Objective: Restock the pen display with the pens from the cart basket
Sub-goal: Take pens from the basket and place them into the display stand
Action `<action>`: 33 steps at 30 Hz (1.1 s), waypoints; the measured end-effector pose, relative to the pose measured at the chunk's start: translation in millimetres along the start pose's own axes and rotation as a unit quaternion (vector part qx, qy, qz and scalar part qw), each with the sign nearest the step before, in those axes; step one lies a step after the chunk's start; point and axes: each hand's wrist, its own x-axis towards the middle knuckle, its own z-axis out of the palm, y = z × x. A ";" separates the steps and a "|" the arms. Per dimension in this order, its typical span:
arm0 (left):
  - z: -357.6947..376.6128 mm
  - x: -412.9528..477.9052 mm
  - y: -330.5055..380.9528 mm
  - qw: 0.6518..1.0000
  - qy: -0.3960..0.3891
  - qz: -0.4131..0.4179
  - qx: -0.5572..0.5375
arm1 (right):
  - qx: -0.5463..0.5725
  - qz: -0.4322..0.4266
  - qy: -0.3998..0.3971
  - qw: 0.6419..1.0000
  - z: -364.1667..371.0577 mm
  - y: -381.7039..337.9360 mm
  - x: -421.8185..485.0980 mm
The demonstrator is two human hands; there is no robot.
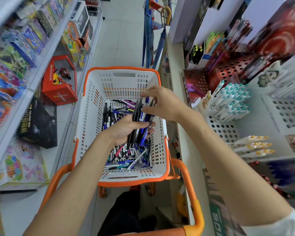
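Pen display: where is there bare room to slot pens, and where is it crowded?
Empty holes show between the teal-capped pens and the yellow-capped pens, and on the white display panel right of the teal ones. The teal cluster is packed.

The left hand (124,130) covers the middle of the bundle of pens (138,109) that it grips, so their number cannot be counted. The right hand (162,103) pinches the upper ends of this bundle; they are blurred, and which pens it takes is not clear. Below both hands, part of the loose pens (126,155) in the basket (92,103) is hidden, and their print is too small to read. To the right of the right hand, the pen display (221,128) and the red packaging (279,34) behind it are smeared. The toy shelves (15,57) left of the left hand are also blurred. The picture's edge cuts the white sleeve (293,223) and the orange cart handle (192,193).
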 end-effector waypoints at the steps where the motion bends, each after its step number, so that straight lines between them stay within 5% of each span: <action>1: 0.9 -0.1 -0.1 1.000 -0.001 -0.002 0.010 | -0.024 -0.004 -0.022 0.999 -1.3 -1.7 3.1; 11: -1.1 -2.2 -3.6 0.999 -0.030 -0.003 0.017 | 0.176 0.046 -0.073 0.981 -4.8 1.6 9.6; 18: -5.6 0.8 -4.6 1.000 -0.016 0.002 -0.007 | 0.338 0.080 0.048 0.937 -2.5 6.7 14.2; 23: -6.1 4.3 -10.2 0.999 -0.020 -0.007 -0.039 | 0.234 0.046 0.046 0.970 -1.6 9.0 16.0; 27: -6.6 6.5 -14.7 0.999 -0.023 -0.013 -0.031 | 0.256 0.063 0.006 0.965 -17.5 9.0 11.4; 33: -14.9 13.5 -13.8 0.992 0.062 0.008 -0.109 | 0.335 0.093 0.274 0.897 -36.2 16.8 1.9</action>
